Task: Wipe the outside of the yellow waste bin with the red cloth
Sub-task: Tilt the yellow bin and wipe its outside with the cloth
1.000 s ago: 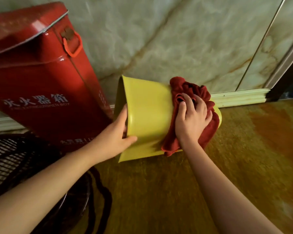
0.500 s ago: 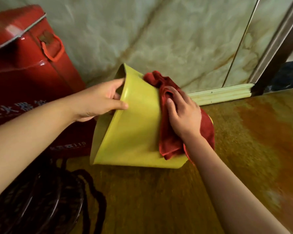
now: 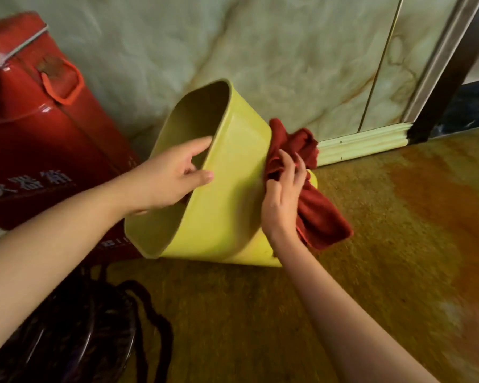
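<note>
The yellow waste bin (image 3: 227,194) is tipped on its side just above the floor, its open mouth turned to the upper left. My left hand (image 3: 174,172) grips the bin's rim, fingers inside the mouth and thumb on the outer wall. My right hand (image 3: 284,200) holds the bunched red cloth (image 3: 313,205) against the bin's right outer side, near its base. Part of the cloth hangs down behind my wrist.
A red metal fire-extinguisher box (image 3: 39,134) leans at the left, close to the bin. A dark fan grille and cable (image 3: 89,327) lie at the lower left. Behind is a marble wall (image 3: 260,51) with a pale skirting (image 3: 362,145); a dark door frame (image 3: 448,78) stands at the right.
The bin has been rolled so that its mouth now faces me more. My left hand shifted along the rim and now reaches inside. The cloth and my right hand slid round to the bin's right side.
</note>
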